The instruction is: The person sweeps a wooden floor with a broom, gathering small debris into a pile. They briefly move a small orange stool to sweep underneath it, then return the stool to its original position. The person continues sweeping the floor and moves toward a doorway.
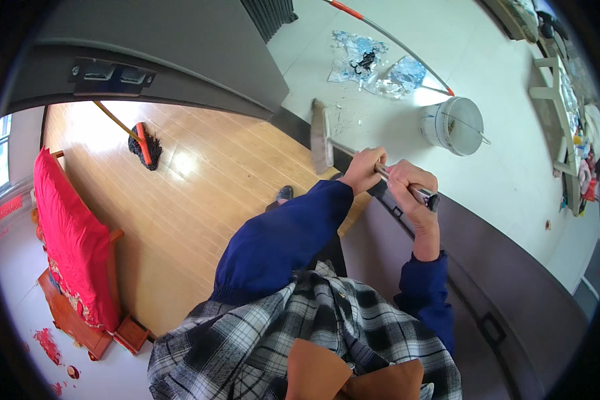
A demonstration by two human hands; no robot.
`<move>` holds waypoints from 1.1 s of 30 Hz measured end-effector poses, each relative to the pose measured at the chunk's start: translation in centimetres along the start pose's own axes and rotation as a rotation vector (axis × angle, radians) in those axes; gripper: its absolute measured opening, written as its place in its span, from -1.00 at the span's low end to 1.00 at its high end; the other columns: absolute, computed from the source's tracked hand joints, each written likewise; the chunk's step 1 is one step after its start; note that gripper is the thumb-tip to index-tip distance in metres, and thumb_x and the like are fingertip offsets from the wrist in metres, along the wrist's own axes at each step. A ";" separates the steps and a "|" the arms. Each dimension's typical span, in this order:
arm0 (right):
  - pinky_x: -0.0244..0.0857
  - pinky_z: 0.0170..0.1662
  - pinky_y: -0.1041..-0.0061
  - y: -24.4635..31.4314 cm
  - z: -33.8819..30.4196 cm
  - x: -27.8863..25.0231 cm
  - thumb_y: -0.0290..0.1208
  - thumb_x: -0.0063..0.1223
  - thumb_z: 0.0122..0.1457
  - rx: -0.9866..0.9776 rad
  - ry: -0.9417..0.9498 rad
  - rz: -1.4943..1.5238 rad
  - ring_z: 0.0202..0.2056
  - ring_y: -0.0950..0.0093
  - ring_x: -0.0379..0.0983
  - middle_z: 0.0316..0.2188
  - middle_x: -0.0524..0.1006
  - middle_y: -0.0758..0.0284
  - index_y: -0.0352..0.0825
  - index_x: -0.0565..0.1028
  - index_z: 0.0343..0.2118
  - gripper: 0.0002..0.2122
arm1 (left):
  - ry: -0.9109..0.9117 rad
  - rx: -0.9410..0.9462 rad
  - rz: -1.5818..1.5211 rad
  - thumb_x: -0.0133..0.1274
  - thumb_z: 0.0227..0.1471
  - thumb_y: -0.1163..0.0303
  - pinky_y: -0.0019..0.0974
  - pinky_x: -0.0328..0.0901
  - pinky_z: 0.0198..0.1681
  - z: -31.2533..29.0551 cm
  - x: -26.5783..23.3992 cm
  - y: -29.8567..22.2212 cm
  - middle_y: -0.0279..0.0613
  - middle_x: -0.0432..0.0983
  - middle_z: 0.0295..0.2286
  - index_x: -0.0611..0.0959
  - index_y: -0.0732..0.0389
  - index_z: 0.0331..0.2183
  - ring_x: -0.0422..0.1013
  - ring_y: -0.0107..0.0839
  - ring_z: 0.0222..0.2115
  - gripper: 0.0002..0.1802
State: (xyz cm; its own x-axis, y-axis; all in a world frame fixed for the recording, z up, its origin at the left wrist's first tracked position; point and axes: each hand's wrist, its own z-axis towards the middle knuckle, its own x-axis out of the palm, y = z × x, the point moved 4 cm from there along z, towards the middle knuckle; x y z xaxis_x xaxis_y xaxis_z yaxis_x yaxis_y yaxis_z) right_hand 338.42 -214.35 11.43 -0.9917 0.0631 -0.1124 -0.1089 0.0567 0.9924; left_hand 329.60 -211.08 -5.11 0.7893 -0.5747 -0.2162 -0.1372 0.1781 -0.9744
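Observation:
Both my hands are wrapped round the metal handle of a broom (322, 138), whose pale head rests on the floor by the dark doorway strip. My left hand (363, 171) is closed on the handle nearer the head. Close behind it, my right hand (412, 191) grips the handle near its end. Small bits of debris (342, 120) lie on the pale floor (387, 140) just right of the broom head. Beyond them are crumpled clear-and-blue plastic bags (360, 57). A white bucket (437, 127) with a wire handle stands to the right.
A dark door (167, 43) is at upper left; another dark panel (500, 253) with handles stands at right. A mop (145, 145) lies on the wooden floor (200, 187). Further left is a red-covered piece of furniture (70, 233). A long pole (407, 50) reaches toward the bucket.

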 end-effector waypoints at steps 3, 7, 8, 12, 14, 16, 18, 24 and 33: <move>0.29 -0.30 0.50 1.5 0.1 -0.9 -0.65 0.05 -0.10 -0.079 0.064 -0.099 -0.58 0.50 0.24 -0.67 0.34 0.37 -0.39 0.31 -0.71 -0.83 | -0.029 0.004 -0.026 0.11 -0.23 0.51 -0.05 0.17 -0.40 1.8 -0.4 -3.3 -0.09 0.40 -0.56 0.41 0.18 -0.41 0.35 0.04 -0.43 -0.74; 0.30 -0.38 0.51 5.2 -0.3 -1.8 -0.64 0.07 -0.18 -0.164 -0.033 -0.043 -0.63 0.46 0.24 -0.69 0.31 0.34 -0.38 0.29 -0.72 -0.83 | 0.014 0.005 0.033 0.14 -0.16 0.38 -0.15 0.20 -0.37 2.4 -0.8 -6.8 -0.05 0.38 -0.51 0.39 0.22 -0.42 0.32 -0.01 -0.42 -0.73; 0.30 -0.38 0.51 5.6 -0.5 -2.8 -0.65 0.07 -0.18 -0.185 -0.070 -0.016 -0.62 0.46 0.25 -0.69 0.31 0.33 -0.38 0.28 -0.72 -0.82 | 0.026 0.017 0.052 0.15 -0.17 0.38 -0.15 0.20 -0.37 2.8 -0.3 -7.5 -0.05 0.38 -0.51 0.38 0.22 -0.42 0.32 -0.01 -0.42 -0.72; 0.33 -0.17 0.34 0.2 0.3 -5.3 -0.61 0.04 -0.03 -0.066 -0.050 0.235 -0.52 0.47 0.31 -0.67 0.36 0.34 -0.38 0.28 -0.72 -0.78 | -0.056 -0.028 0.222 0.19 -0.18 0.42 -0.07 0.20 -0.43 2.9 0.9 -3.0 -0.07 0.41 -0.56 0.40 0.19 -0.41 0.36 0.02 -0.46 -0.71; 0.29 -0.21 0.41 -2.3 1.1 -7.9 -0.60 0.05 0.02 -0.048 -0.069 0.237 -0.51 0.51 0.30 -0.65 0.37 0.35 -0.40 0.30 -0.70 -0.78 | -0.050 -0.048 0.249 0.17 -0.15 0.46 -0.04 0.21 -0.44 4.3 2.8 -1.7 -0.05 0.42 -0.59 0.42 0.19 -0.40 0.38 0.05 -0.48 -0.75; 0.23 -0.34 0.58 -3.9 2.3 -9.8 -0.65 0.06 0.03 -0.032 -0.080 0.275 -0.51 0.61 0.28 -0.62 0.38 0.38 -0.44 0.34 -0.65 -0.82 | -0.046 -0.076 0.274 0.16 -0.14 0.48 -0.04 0.22 -0.44 5.8 4.3 -0.4 -0.02 0.43 -0.59 0.42 0.19 -0.41 0.39 0.06 -0.46 -0.77; 0.19 -0.39 0.62 -4.5 3.4 -11.0 -0.65 0.06 0.02 0.023 -0.076 0.203 -0.49 0.65 0.28 -0.62 0.39 0.41 -0.44 0.35 -0.64 -0.83 | -0.008 -0.127 0.112 0.05 -0.26 0.59 -0.04 0.17 -0.38 7.6 5.8 0.4 -0.13 0.43 -0.55 0.44 0.12 -0.38 0.39 -0.03 -0.38 -0.72; 0.04 -0.50 0.58 -1.1 5.6 -13.4 -0.64 0.04 -0.06 -0.064 -0.016 -0.089 -0.56 0.64 0.17 -0.65 0.28 0.41 -0.39 0.29 -0.67 -0.83 | 0.071 -0.159 -0.227 0.11 -0.14 0.45 -0.16 0.23 -0.46 13.6 8.9 -2.0 -0.07 0.43 -0.58 0.46 0.21 -0.44 0.41 -0.04 -0.48 -0.84; 0.27 -0.40 0.54 3.5 6.9 -14.0 -0.67 0.04 -0.12 -0.258 -0.132 0.038 -0.59 0.46 0.28 -0.67 0.34 0.30 -0.40 0.25 -0.72 -0.80 | -0.006 0.071 0.140 0.11 -0.24 0.53 -0.06 0.19 -0.28 15.2 4.1 -7.7 -0.15 0.46 -0.50 0.45 0.15 -0.38 0.39 -0.03 -0.38 -0.73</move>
State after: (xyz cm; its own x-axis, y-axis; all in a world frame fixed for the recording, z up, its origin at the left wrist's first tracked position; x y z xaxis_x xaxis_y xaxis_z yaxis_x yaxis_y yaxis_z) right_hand 352.45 -208.18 16.17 -0.9796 0.1906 -0.0635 -0.1024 -0.2021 0.9740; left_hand 342.98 -202.69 2.41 0.7687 -0.5357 -0.3495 -0.2037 0.3129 -0.9277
